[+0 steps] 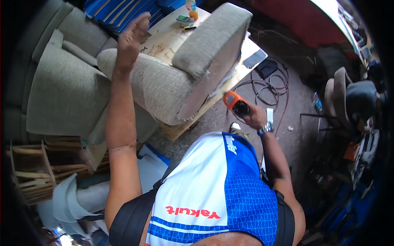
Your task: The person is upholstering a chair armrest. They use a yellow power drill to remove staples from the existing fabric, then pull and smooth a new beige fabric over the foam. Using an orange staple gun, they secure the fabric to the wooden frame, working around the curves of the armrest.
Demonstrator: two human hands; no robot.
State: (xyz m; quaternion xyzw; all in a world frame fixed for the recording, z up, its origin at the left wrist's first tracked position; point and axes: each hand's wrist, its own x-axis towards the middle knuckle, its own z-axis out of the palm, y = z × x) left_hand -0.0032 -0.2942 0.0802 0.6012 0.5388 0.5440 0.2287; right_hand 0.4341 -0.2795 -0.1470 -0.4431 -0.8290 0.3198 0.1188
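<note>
My left hand (pixel 133 37) is raised over the left side of the wooden work table, its fingers stretched out and slightly blurred, with nothing in it. Below it lies a beige ribbed upholstered piece (pixel 164 88), with a second padded piece (pixel 211 41) rising along its far right side. The right-hand faces of both show paler material, with a ragged fabric edge. In my right hand (pixel 256 117) is an orange and black hand tool (pixel 234 101), held away from the table's near right edge; its exact kind cannot be made out.
On the plywood table top (pixel 160 45) stand a bottle of orange liquid (pixel 193 14) and a small green box (pixel 182 18). A dark hose (pixel 269 88) coils on the floor. Beige sofa parts (pixel 67 86) crowd the left, above a wooden frame (pixel 49 164). A chair (pixel 340 96) stands right.
</note>
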